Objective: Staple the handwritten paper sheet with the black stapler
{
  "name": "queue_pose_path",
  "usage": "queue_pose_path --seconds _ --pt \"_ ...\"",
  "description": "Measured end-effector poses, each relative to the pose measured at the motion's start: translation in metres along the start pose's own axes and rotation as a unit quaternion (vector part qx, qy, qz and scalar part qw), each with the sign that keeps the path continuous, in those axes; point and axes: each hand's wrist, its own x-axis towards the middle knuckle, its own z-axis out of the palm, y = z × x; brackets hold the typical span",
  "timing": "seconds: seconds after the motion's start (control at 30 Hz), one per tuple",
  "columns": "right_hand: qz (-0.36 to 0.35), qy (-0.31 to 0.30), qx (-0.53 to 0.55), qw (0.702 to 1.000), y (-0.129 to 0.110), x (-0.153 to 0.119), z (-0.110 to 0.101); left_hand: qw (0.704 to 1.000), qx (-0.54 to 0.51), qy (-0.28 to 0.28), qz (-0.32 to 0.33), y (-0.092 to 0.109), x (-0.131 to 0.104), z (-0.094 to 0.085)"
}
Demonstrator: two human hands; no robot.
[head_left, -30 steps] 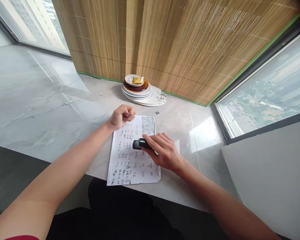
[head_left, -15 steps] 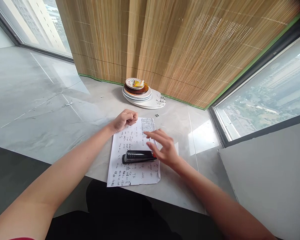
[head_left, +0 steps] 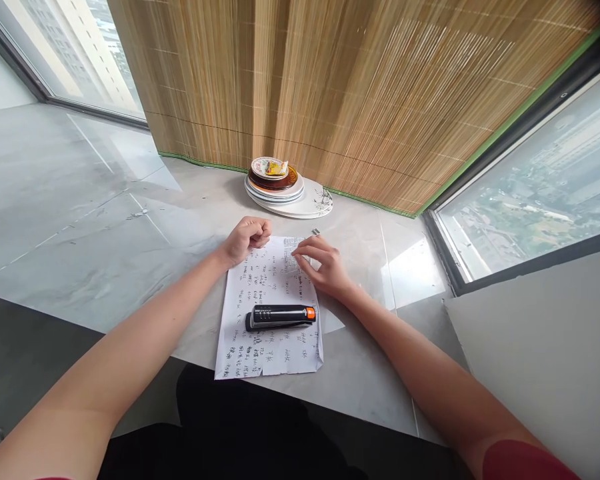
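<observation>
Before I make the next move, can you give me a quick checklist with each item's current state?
1. Black stapler with an orange end lying on the white handwritten sheet of paper: ok.
2. Right hand off the stapler: ok; it is by the sheet's far right part.
3. Left hand empty: cannot tell; it is a closed fist by the sheet's far left corner.
4. Sheet fully on the grey marbled tabletop: not ok; its near left corner seems to overhang the edge.
5. Stack of round and oval plates apart from the sheet: ok.
</observation>
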Motion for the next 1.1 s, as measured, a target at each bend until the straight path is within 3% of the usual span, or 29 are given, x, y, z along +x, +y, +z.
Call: queue_pose_path --seconds 0.1,0.33,0.6,0.8,1.1 --pt "-0.019 -0.027 0.011 0.999 0.000 -0.004 0.004 1.000 -0.011 -0.010 -0.010 0.003 0.001 -0.001" --pt "0.024 -0.033 -0.036 0.999 0.010 -0.004 0.007 0.998 -0.037 -0.042 -0.007 0.003 -0.001 -0.008" --pt "0.022 -0.050 -0.064 0.996 0.016 -0.003 0.010 0.999 -0.041 -0.034 -0.004 0.006 -0.002 -0.006" --pt "0.020 -0.112 -0.114 0.987 0.017 -0.005 0.012 0.998 -0.041 -0.040 -0.005 0.008 -0.003 -0.004" --pt "0.032 -0.138 -0.114 0.983 0.015 -0.004 0.012 0.998 -0.051 -0.034 -0.017 0.010 -0.004 -0.002"
